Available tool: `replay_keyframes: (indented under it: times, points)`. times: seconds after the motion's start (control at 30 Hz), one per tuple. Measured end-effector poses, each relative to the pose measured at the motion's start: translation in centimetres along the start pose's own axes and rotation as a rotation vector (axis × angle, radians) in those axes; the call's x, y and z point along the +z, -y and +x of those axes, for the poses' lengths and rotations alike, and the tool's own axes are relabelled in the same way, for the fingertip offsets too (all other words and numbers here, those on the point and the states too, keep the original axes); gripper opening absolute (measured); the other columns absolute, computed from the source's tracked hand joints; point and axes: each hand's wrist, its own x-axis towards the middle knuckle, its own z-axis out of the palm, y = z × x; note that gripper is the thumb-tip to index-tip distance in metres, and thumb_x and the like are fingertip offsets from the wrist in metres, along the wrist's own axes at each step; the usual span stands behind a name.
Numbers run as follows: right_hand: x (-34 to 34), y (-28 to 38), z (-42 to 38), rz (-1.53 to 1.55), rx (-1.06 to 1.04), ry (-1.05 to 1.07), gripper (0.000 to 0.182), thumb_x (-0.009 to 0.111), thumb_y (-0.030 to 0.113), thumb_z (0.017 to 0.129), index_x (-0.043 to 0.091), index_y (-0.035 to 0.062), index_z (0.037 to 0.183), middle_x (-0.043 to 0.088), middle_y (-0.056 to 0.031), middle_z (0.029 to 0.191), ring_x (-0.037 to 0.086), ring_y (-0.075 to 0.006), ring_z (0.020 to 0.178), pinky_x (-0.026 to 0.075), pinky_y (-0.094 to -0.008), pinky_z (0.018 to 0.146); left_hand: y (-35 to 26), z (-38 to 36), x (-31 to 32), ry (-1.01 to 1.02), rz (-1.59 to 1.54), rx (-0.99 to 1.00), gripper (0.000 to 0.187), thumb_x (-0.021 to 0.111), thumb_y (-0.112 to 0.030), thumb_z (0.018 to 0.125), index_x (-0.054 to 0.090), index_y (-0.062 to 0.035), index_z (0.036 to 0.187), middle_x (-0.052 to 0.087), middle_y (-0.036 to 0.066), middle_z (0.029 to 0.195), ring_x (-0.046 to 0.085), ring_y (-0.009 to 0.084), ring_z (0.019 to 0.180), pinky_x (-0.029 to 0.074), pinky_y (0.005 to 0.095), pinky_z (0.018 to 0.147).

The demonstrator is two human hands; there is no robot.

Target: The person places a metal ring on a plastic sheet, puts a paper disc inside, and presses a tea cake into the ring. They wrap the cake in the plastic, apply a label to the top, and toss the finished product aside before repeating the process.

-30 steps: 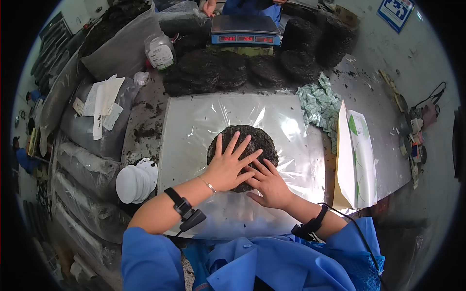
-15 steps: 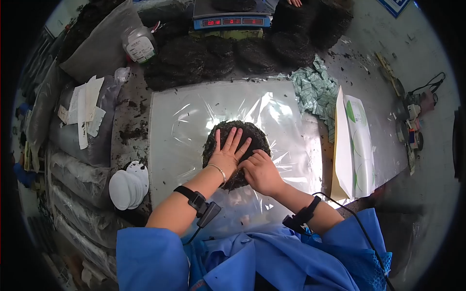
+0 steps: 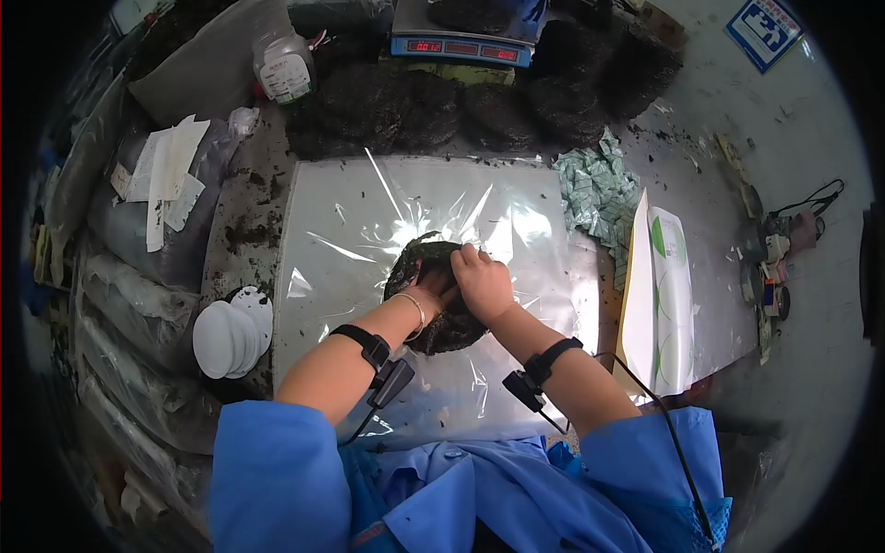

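A dark, round, flaky cake that looks like dried seaweed (image 3: 458, 332) lies on clear plastic film in the middle of the work surface. My left hand (image 3: 426, 297) lies on it with fingers stretched out, partly shaded and hidden under a lifted dark flap. At the cake's upper right, my right hand (image 3: 481, 281) is closed, its bent fingers pinching the edge of that dark layer. Beneath the cake, the plastic film (image 3: 341, 198) is creased and shiny.
Several similar dark cakes (image 3: 359, 106) line the back, before a blue digital scale (image 3: 461, 48). White round discs (image 3: 221, 341) and a plastic jar (image 3: 284, 69) stand left. Crumpled green-white packets (image 3: 595, 189) and a white-green packet stack (image 3: 673, 304) are right.
My right hand has moved up along the cake, raising a dark layer over my left fingers. The left hand, earlier spread flat in full view, is now partly covered. The view has shifted slightly.
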Motion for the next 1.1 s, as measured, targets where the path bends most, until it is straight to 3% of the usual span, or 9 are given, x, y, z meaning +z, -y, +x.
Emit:
replay_keyframes:
  times: [0.2, 0.4, 0.5, 0.63, 0.8, 0.9, 0.97, 1.0, 1.1]
  points:
    - [1.0, -0.4, 0.2, 0.025, 0.052, -0.027, 0.014, 0.066, 0.014, 0.083, 0.059, 0.007, 0.093, 0.06, -0.0091, 0.096, 0.071, -0.0264, 0.086, 0.06, -0.0384, 0.068, -0.7, -2.6, -0.3, -0.472, -0.865, -0.059, 0.048, 0.056, -0.028, 0.097, 0.05, 0.0016, 0.134, 0.048, 0.028, 0.145, 0.053, 0.0404, 0.127, 0.016, 0.064, 0.12]
    - [-6.8, -2.7, -2.7, 1.052, 0.223, -0.045, 0.044, 0.071, 0.015, 0.09, 0.063, 0.0017, 0.131, 0.062, -0.0181, 0.126, 0.069, -0.0275, 0.093, 0.056, -0.0372, 0.083, -4.1, -2.7, 1.3, -0.519, -0.362, -0.205, 0.09, 0.038, -0.071, 0.097, 0.023, -0.0107, 0.162, 0.013, 0.021, 0.168, 0.0, 0.0343, 0.158, 0.006, 0.057, 0.124]
    - [-9.3, -3.4, -11.5, 0.453, 0.692, -0.306, 0.056, 0.075, 0.029, 0.09, 0.056, -0.0066, 0.129, 0.058, -0.0244, 0.124, 0.063, -0.0371, 0.106, 0.054, -0.0446, 0.087, -4.0, -0.8, 1.6, -0.411, -0.382, -0.264, 0.093, 0.031, -0.079, 0.094, 0.019, -0.0189, 0.164, 0.007, 0.019, 0.17, -0.009, 0.0344, 0.157, 0.002, 0.0558, 0.123]
    - [-1.9, 0.7, -21.7, 0.125, 0.798, 0.252, 0.059, 0.071, 0.056, 0.087, 0.058, -0.0004, 0.099, 0.064, -0.0156, 0.083, 0.071, -0.0427, 0.084, 0.055, -0.0536, 0.07, -3.8, 0.3, 2.1, -0.419, -0.338, -0.28, 0.09, 0.025, -0.08, 0.095, 0.021, -0.0221, 0.163, 0.004, 0.022, 0.169, -0.008, 0.0349, 0.157, -0.002, 0.0566, 0.122]
    - [-16.5, 0.7, -16.9, 1.681, 0.452, 0.136, 0.045, 0.054, 0.028, 0.106, 0.043, 0.0097, 0.066, 0.036, 0.0011, 0.049, 0.036, -0.0092, 0.044, 0.03, -0.0219, 0.04, -4.5, 0.7, 1.6, -0.442, -0.242, -0.259, 0.09, 0.025, -0.078, 0.096, 0.022, -0.019, 0.163, 0.008, 0.021, 0.169, -0.005, 0.0343, 0.157, -0.002, 0.0562, 0.123]
    - [-8.2, 2.7, -21.5, 2.679, 0.291, 0.13, 0.056, 0.043, 0.05, 0.107, 0.059, 0.0013, 0.082, 0.056, -0.0128, 0.068, 0.056, -0.0226, 0.062, 0.051, -0.0341, 0.058, -3.9, 0.3, 1.7, -0.512, -0.271, -0.167, 0.087, 0.032, -0.075, 0.097, 0.03, -0.0165, 0.16, 0.013, 0.022, 0.168, 0.0, 0.0365, 0.157, 0.001, 0.0546, 0.124]
    - [-3.9, 3.2, -22.3, 1.844, 0.31, 0.011, 0.059, 0.042, 0.053, 0.105, 0.066, -0.0016, 0.105, 0.068, -0.021, 0.099, 0.064, -0.0348, 0.095, 0.053, -0.0455, 0.088, -3.0, -0.1, 2.4, -0.592, -0.411, -0.042, 0.074, 0.043, -0.067, 0.099, 0.048, -0.0148, 0.15, 0.032, 0.025, 0.16, 0.011, 0.0385, 0.155, 0.005, 0.0537, 0.124]
    - [-4.1, 3.3, -21.3, 1.294, 0.089, -0.038, 0.051, 0.053, 0.043, 0.1, 0.063, 0.0029, 0.13, 0.06, -0.0222, 0.134, 0.054, -0.0411, 0.124, 0.038, -0.0487, 0.111, -2.6, -1.9, 0.9, -0.717, -0.531, 0.072, 0.056, 0.052, -0.055, 0.1, 0.065, -0.0101, 0.131, 0.058, 0.025, 0.137, 0.045, 0.0415, 0.139, 0.027, 0.0529, 0.119]
    - [-3.6, 3.0, -18.3, 0.268, -0.279, -0.106, 0.061, 0.066, 0.031, 0.088, 0.052, 0.0278, 0.148, 0.038, -0.0129, 0.159, 0.035, -0.0368, 0.144, 0.025, -0.0503, 0.119, -5.5, -9.3, 0.2, -1.245, -1.592, 0.372, 0.051, 0.05, -0.042, 0.106, 0.067, 0.006, 0.107, 0.071, 0.018, 0.102, 0.072, 0.0279, 0.093, 0.057, 0.0402, 0.084]
